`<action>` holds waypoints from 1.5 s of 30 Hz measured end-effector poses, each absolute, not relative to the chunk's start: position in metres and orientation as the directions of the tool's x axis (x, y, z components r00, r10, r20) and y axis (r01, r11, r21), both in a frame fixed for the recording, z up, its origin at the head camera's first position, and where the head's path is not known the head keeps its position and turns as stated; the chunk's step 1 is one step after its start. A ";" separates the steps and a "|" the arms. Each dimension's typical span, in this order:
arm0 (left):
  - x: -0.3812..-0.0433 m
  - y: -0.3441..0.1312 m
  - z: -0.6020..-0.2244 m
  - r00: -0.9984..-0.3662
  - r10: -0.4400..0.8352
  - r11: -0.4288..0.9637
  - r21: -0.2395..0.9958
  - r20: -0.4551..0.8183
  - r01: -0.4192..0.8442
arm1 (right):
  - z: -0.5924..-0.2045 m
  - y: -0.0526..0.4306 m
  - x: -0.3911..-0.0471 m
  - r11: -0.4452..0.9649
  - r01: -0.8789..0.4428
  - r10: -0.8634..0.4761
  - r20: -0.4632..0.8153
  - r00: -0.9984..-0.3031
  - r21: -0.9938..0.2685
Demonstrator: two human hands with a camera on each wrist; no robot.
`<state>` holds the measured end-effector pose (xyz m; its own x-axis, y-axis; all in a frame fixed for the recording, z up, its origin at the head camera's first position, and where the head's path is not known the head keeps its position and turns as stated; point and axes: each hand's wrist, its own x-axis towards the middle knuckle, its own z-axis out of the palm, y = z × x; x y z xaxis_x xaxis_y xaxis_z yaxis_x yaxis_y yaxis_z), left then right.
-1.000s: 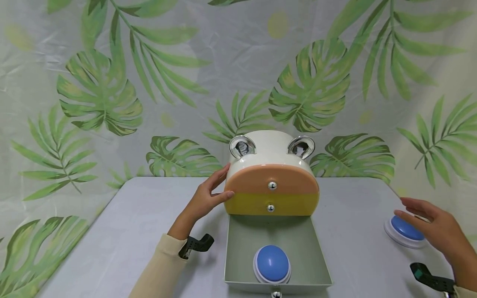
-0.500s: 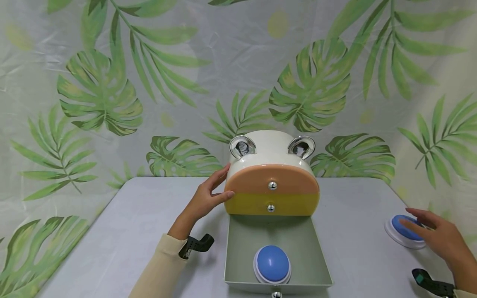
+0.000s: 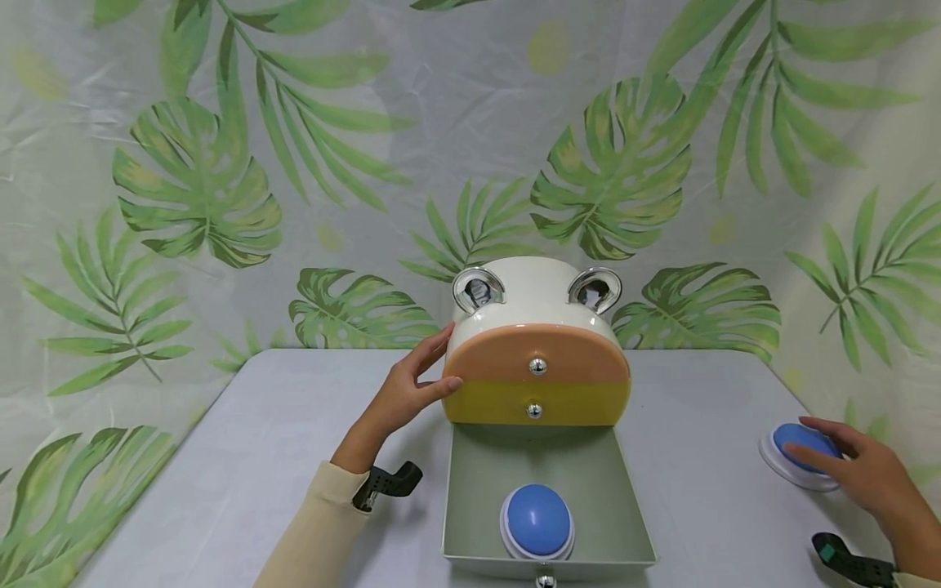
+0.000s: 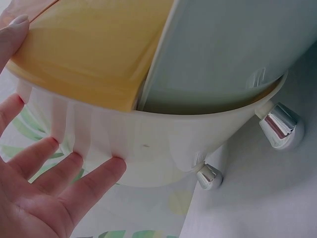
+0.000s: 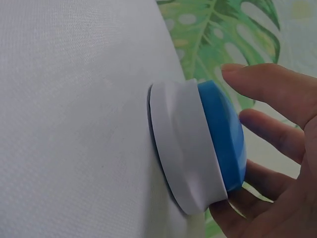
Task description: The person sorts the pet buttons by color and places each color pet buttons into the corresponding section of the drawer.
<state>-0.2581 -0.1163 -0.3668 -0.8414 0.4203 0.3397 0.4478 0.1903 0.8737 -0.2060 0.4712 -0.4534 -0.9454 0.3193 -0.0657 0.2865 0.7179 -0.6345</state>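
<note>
My left hand rests at the left side of a small white cabinet with chrome eye-like rings, an orange drawer front and a yellow one. In the left wrist view its fairly straight, spread fingers touch the white side wall, the thumb on the front. The cabinet's grey-green bottom drawer is pulled out. In it lies a blue-domed push button with a white base. My right hand is over a second blue push button; its relaxed fingers lie around the dome, the thumb apart from it.
A white-covered table bears everything. Behind it hangs a leaf-patterned cloth. Chrome knobs sit on the drawers, and chrome feet are under the cabinet. The second button stands near the table's right edge.
My right hand has come lower over the button at the right, its fingers now nearer the dome. The left hand, cabinet and drawer have stayed put.
</note>
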 end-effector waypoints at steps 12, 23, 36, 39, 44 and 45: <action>-0.258 -0.116 -0.367 -0.844 0.417 0.188 0.877 0.337 0.443 | -0.460 0.482 -0.210 0.753 0.279 0.270 -0.108 -0.957 -0.596; -0.259 -0.117 -0.368 -0.845 0.414 0.189 0.876 0.339 0.444 | -0.465 0.485 -0.212 0.769 0.270 0.260 -0.103 -0.960 -0.580; -0.257 -0.116 -0.366 -0.843 0.419 0.185 0.877 0.338 0.444 | -0.460 0.478 -0.208 0.778 0.286 0.238 -0.159 -0.958 -0.560; -0.256 -0.115 -0.366 -0.844 0.419 0.186 0.878 0.336 0.442 | -0.461 0.479 -0.208 0.787 0.267 0.220 -0.152 -0.964 -0.557; -0.257 -0.115 -0.366 -0.845 0.419 0.186 0.880 0.332 0.438 | -0.463 0.482 -0.209 0.803 0.246 0.204 -0.138 -0.969 -0.543; -0.257 -0.115 -0.367 -0.845 0.419 0.187 0.879 0.332 0.438 | -0.463 0.482 -0.209 0.804 0.251 0.207 -0.142 -0.968 -0.539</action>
